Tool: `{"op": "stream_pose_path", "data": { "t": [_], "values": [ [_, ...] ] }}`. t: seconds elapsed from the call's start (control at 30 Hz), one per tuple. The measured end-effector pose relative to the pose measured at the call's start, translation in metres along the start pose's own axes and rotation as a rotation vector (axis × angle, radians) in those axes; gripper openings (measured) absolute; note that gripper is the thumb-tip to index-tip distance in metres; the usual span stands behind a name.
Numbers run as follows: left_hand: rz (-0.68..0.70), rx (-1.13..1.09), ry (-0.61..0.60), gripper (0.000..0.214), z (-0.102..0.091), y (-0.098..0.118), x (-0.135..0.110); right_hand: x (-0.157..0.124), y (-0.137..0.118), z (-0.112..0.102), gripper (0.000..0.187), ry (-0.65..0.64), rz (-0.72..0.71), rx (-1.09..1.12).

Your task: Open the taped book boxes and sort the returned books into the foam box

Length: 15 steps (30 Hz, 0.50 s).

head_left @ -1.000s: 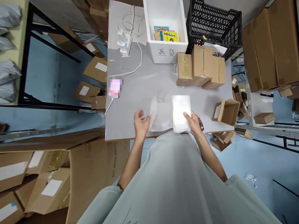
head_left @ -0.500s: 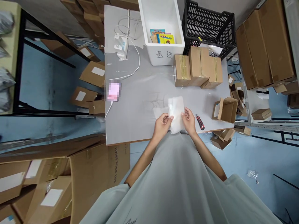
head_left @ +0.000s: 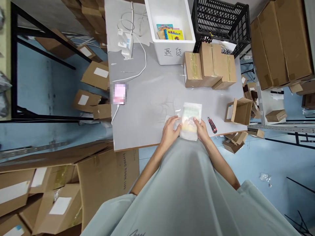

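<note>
Both my hands hold a flat white packet (head_left: 190,118) in thin wrap just above the near edge of the grey table (head_left: 147,108). My left hand (head_left: 170,128) grips its left side, fingers curled over the wrap. My right hand (head_left: 201,127) pinches its right side, thumb on top. A faint green and yellow print shows through the packet. A loose flap of clear wrap (head_left: 172,118) lies under my left hand.
A red box cutter (head_left: 212,124) lies right of my right hand. An open small carton (head_left: 238,109) sits at the table's right edge. Taped cartons (head_left: 209,67), a white foam box (head_left: 172,29) holding books, a black crate (head_left: 221,23) and a power strip (head_left: 125,44) stand farther back. Cartons litter the floor.
My left hand came in from the left and took hold of the packet's left side. Both hands drew the packet closer to the table's near edge, and its printed face now shows.
</note>
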State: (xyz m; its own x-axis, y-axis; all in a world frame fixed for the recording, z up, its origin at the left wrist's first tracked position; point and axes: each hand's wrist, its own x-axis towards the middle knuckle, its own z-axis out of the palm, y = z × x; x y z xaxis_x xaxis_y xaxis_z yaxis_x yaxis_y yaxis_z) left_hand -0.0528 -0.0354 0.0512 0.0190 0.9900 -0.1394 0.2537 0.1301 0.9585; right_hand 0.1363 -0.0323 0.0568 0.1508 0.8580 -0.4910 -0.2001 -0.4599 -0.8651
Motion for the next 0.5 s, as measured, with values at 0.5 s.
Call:
{"op": "stream_pose_path", "data": {
  "t": [0.5],
  "values": [
    [-0.218, -0.297, -0.05, 0.04, -0.002, 0.001, -0.008, -0.012, 0.007, -0.002, 0.056, 0.014, -0.005, -0.013]
  ]
}}
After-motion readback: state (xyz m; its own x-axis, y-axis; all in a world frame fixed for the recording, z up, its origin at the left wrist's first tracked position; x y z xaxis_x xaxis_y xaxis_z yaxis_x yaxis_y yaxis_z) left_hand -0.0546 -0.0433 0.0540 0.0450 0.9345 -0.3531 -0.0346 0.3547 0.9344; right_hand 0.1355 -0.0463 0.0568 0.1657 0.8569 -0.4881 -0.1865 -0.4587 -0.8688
